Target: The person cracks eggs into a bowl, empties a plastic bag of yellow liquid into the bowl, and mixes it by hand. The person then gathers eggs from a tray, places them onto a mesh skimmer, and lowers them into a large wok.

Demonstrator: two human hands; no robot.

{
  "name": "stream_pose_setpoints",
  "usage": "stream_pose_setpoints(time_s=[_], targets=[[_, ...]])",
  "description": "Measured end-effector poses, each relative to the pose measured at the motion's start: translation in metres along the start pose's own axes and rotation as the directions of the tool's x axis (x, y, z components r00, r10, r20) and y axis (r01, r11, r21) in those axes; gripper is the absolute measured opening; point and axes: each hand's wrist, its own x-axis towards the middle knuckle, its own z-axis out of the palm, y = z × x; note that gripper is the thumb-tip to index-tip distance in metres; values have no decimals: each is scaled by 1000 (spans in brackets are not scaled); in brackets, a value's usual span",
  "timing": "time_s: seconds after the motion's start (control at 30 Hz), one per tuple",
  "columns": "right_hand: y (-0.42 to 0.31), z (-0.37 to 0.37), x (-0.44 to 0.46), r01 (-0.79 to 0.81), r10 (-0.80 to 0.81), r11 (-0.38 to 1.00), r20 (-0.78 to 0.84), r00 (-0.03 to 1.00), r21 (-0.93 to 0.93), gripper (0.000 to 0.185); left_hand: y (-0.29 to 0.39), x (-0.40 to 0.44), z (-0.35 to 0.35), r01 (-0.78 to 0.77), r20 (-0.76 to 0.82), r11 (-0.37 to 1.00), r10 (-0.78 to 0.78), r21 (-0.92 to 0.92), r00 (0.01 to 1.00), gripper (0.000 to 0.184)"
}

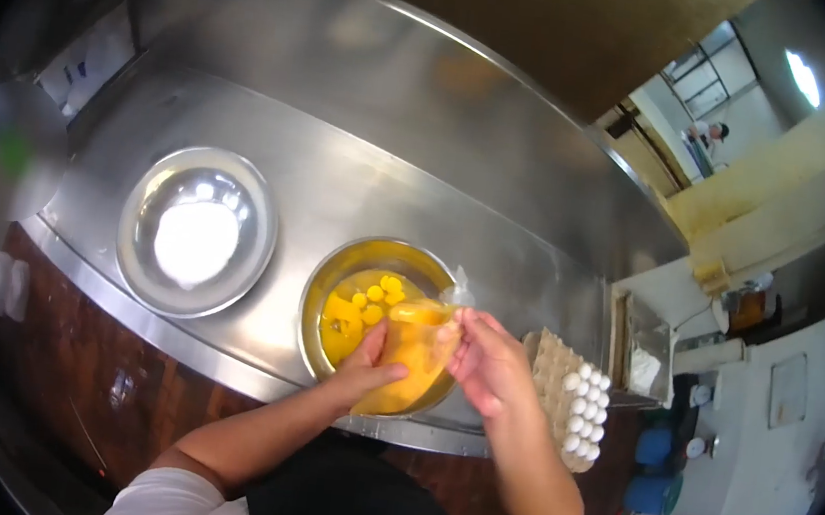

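Observation:
A clear plastic bag of yellow liquid (415,363) hangs tilted over the near right part of a steel bowl (318,280). My left hand (361,365) is closed around the bag's left side. At its upper right, my right hand (490,358) pinches the plastic, and a crumpled clear end sticks up beyond the bowl's rim. Inside the bowl lie several whole egg yolks (375,295) in yellow liquid egg. The bag and my hands hide the bowl's near right part.
Left on the steel counter (305,176) stands another steel bowl (136,259) with white granular or powdery contents (195,243). To the right, a cardboard egg tray (549,372) holds several white eggs (586,408). A raised steel wall runs behind. Far off, a person (712,135) shows through an opening.

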Motion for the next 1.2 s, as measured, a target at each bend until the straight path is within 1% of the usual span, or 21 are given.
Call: stream_pose_setpoints(time_s=[0.07,0.1,0.2,0.3,0.4,0.5,0.6,0.67,0.77,0.8,0.9,1.0,1.1,1.2], targets=[[2,4,3,-9,9,1000,-75,997,3,17,-8,0,-2,129,-2,986,-130,-104,991,88],[2,7,4,-25,24,1000,-90,996,-11,16,-9,-2,3,144,-10,980,-146,-137,989,76],[-1,5,5,-65,60,997,-126,990,-40,15,-12,-4,13,269,-2,931,-278,-247,960,74],[-1,-5,8,-88,81,995,-131,988,-49,14,-13,-5,18,373,-6,888,-388,-268,922,83],[-2,-5,6,-104,94,993,-159,983,-60,12,-9,-4,21,417,22,864,-429,-282,903,81],[-2,-7,6,-123,111,990,-168,980,-62,11,-22,-2,16,456,74,827,-458,-330,886,77],[-2,-12,7,-137,126,989,-157,980,-62,13,-29,-1,16,478,175,796,-445,-371,878,64],[-2,-12,7,-144,133,988,-162,978,-55,16,-31,-1,17,500,208,784,-455,-368,866,63],[-3,-11,5,-168,146,982,-215,966,-88,16,-32,-1,19,520,237,770,-463,-369,854,62],[-1,-13,6,-170,150,982,-208,966,-77,16,-32,-2,21,525,244,766,-465,-371,851,62],[1,-22,7,-184,165,980,-207,964,-75,15,-27,-5,24,659,259,659,-608,-362,751,62],[1,-28,9,-221,193,969,-221,956,-113,13,-29,-8,22,698,302,650,-629,-302,716,62],[2,-35,11,-254,212,956,-254,944,-146,11,-36,-10,20,722,349,616,-632,-315,692,63],[4,-40,12,-289,230,940,-290,929,-180,10,-38,-14,25,715,342,599,-628,-359,699,63]])
